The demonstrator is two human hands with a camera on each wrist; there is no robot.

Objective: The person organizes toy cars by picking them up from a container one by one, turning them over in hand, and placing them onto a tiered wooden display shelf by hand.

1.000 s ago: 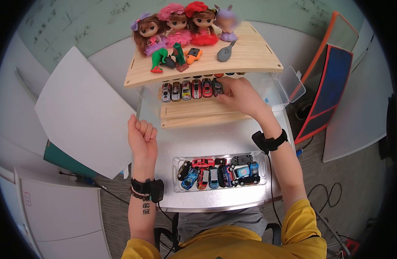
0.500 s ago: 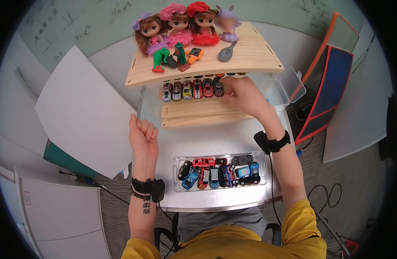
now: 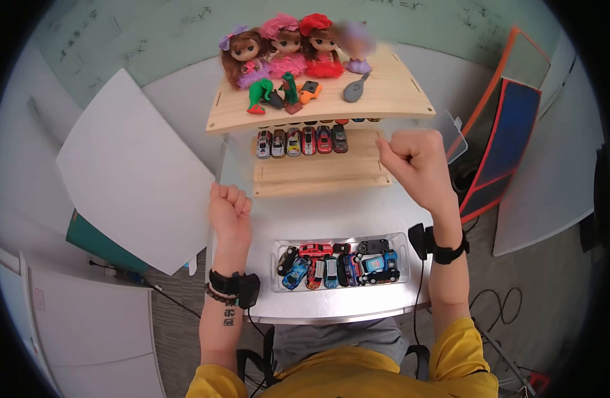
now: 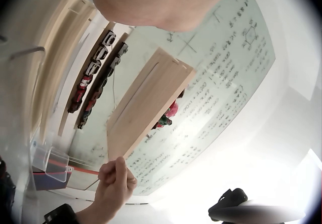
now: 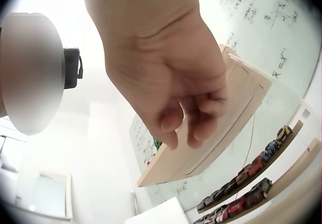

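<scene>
On the middle wooden tier (image 3: 318,174) several toy cars stand side by side, with a dark car (image 3: 339,139) at the right end of the row. My right hand (image 3: 417,166) is in the air to the right of that car, apart from it; its fingers curl loosely around nothing, as the right wrist view also shows (right hand (image 5: 168,83)). Off the shelf's left front, my left hand (image 3: 230,215) is held up with loosely curled fingers and nothing in them. A clear tray (image 3: 273,265) near the table's front holds a jumble of cars, including a red one (image 3: 316,250).
Dolls (image 3: 323,50), green figures (image 3: 259,94) and a grey toy (image 3: 355,89) sit on the top shelf (image 3: 398,99). Behind the row of cars, more are partly visible under it. An open clear container lid (image 3: 453,136) is at the right; a white panel (image 3: 132,172) is at the left.
My right hand has left the dark car at the row's end and moved right and toward me. The car remains in the row. The head view has shifted slightly.
</scene>
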